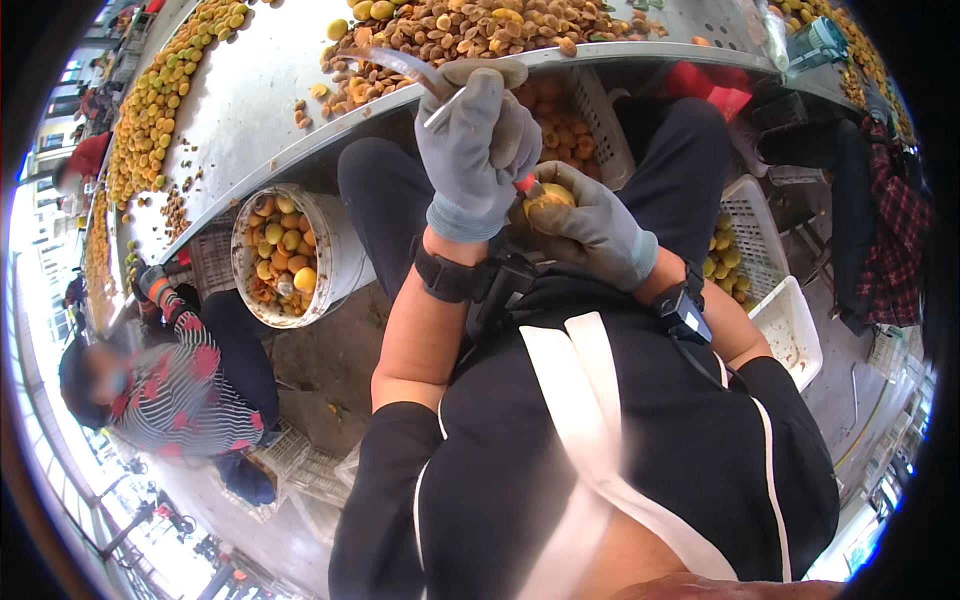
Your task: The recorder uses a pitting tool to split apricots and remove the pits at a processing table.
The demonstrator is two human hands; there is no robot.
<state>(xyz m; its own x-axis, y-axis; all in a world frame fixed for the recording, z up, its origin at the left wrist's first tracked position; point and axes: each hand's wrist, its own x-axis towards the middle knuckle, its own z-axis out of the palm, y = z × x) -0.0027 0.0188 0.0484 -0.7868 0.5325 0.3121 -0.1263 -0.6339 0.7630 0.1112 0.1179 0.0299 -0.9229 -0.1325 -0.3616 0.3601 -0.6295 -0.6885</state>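
My left hand (480,142), in a grey work glove, is closed on a tool with a curved, shiny, blade-like part (394,64) pointing to the upper left. A small red part (524,182) shows below that hand, against the fruit; whether it belongs to the same tool I cannot tell. Gripped in my gloved right hand (596,217) is a yellow-orange apricot (553,196), its surface partly covered by the fingers. Both hands are close together above my lap, just in front of the metal table (277,97). Brownish apricot stones (450,30) are heaped on the table beyond them.
A white bucket (341,240) of apricots and fruit pieces stands left of my legs. A crate (600,112) of orange halves is under the table. Another crate (754,225) and a white tub (799,330) are at right. Co-workers sit at left (187,375) and right (892,247).
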